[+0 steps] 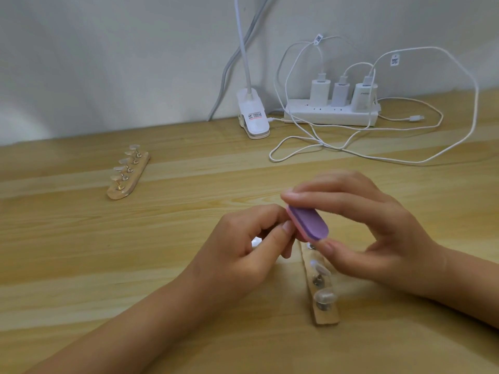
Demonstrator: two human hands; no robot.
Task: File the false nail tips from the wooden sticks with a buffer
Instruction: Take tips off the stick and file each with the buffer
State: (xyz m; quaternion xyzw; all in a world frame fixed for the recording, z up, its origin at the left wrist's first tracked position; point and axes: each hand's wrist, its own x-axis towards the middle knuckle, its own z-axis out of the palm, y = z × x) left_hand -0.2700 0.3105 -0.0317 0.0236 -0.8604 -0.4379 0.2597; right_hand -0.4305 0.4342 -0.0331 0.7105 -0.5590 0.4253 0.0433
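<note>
Just above the far end of the near wooden stick (325, 317), both hands meet over the worktop (81, 238). The right hand (378, 228) has its grip closed on the buffer (309, 224), with the thumb under the near end, the fingers along the far edge and the purple face turned up. The left hand (243, 244) holds a tight pinch, thumb and curled fingers pressed against the buffer's pink edge. A small clear piece (256, 242) glints inside that hand. It is probably a nail tip, though most of it is hidden.

Clear tips (324, 295) sit on pins along the near stick. A second stick (128, 175) with its own row lies well apart to the left.

To file well, the pinch should sit low on the tip so the edge to be shaped stands free. Short, light strokes in one direction look safest. Thin, slick plastic like this could flick out under a hard push. Turning the tip between strokes, rather than tilting the buffer, should keep the curve even.
</note>
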